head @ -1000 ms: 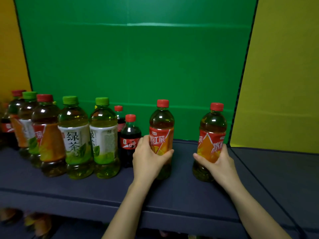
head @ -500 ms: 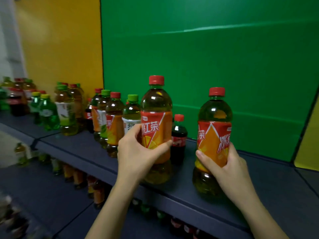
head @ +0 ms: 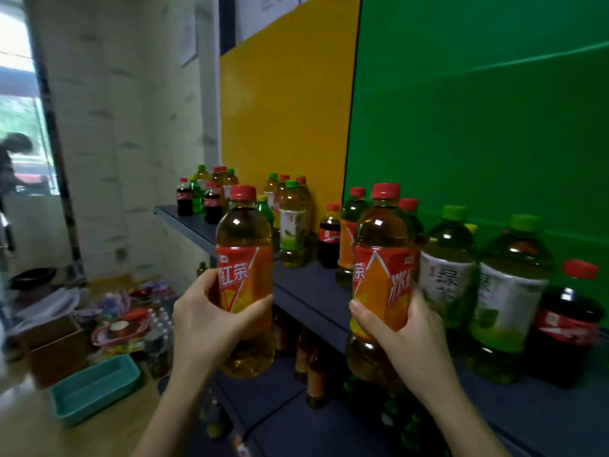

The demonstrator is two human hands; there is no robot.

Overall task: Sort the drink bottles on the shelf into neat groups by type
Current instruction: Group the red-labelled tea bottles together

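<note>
Left tea bottle [head: 245, 258] is gripped by the left hand [head: 211, 319], right tea bottle [head: 382, 272] by the right hand [head: 407, 331] — to be kept upright, then set on the shelf [head: 306, 290] beside matching labels.

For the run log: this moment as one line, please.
left hand: grips red-capped tea bottle, off shelf | right hand: grips second tea bottle, off shelf | shelf: types mixed

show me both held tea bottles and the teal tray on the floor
left tea bottle [head: 250, 278], head view, orange label
right tea bottle [head: 379, 283], head view, orange label
teal tray [head: 99, 404], head view, front wall
</note>
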